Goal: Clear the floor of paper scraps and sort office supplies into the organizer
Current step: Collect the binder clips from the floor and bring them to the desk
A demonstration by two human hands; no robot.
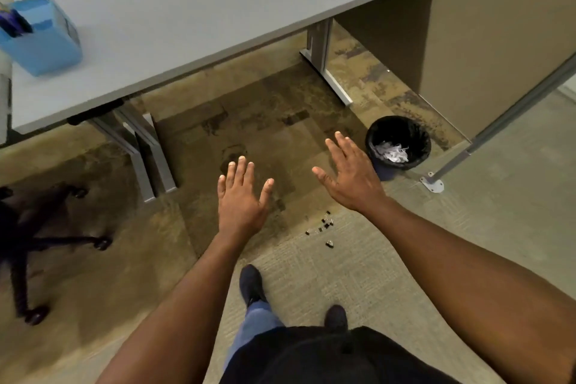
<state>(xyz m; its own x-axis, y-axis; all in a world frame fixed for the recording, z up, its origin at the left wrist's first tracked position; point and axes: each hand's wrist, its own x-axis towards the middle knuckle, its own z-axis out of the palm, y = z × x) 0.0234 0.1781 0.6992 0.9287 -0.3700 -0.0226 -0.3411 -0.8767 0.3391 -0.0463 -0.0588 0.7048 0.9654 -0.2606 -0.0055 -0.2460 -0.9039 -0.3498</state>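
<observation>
Office workstation. Grey table (199,6) on metal legs (149,146), tan partition panel (486,40), patterned carpet tiles (280,121), wheeled chair base (37,246), blue organizer (43,44) on table, black wastebasket (398,146) holding shredded paper (392,152), binder clips (324,227) on floor.

On my feed I log: bare forearms, no sleeves in view, black top (327,358), blue jeans (252,330), dark shoes (251,284).

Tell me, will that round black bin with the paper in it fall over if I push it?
The round black bin would probably slide or tip easily: it holds only white paper scraps, so it looks light. Its floppy black liner would likely crumple when grabbed.
</observation>
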